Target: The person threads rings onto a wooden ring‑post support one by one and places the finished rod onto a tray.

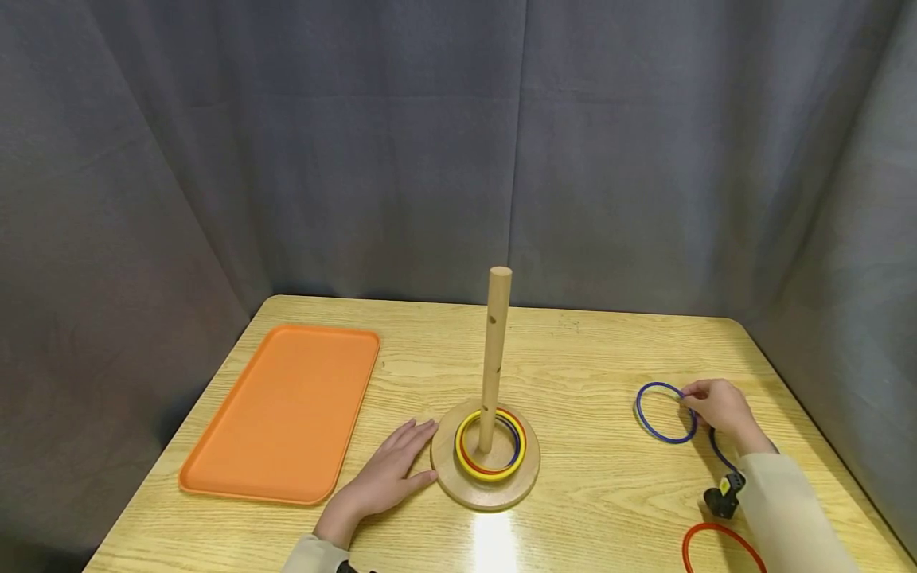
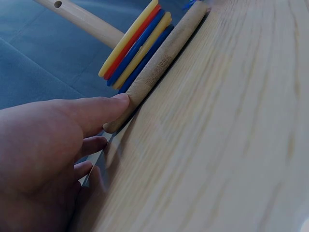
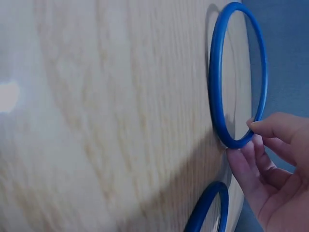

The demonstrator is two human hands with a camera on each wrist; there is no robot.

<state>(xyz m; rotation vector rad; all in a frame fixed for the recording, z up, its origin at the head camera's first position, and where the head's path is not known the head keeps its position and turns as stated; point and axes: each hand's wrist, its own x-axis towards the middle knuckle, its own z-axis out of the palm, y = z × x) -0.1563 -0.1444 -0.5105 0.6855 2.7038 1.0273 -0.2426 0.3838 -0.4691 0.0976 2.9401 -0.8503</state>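
A round wooden base point(image 1: 494, 496) carries an upright wooden peg point(image 1: 495, 350). Around the peg lies a stack of several yellow, red and blue rings point(image 2: 128, 43), with a yellow one on top. My left hand point(image 1: 387, 473) lies at the base's left side with fingers extended, thumb tip against its edge. On the right, my right hand point(image 1: 722, 412) pinches a blue ring point(image 3: 217, 79) between thumb and fingers. The ring is tilted close over the table in the right wrist view. Another blue ring point(image 3: 203, 207) is beneath that hand, partly hidden by the forearm in the head view.
An orange tray point(image 1: 294, 410) sits on the left of the wooden table point(image 1: 573, 366). A red ring point(image 1: 686, 545) lies near the front right, cut off by the frame. The right wrist wears a black camera point(image 1: 722, 501). Grey curtains point(image 1: 394, 159) surround the table.
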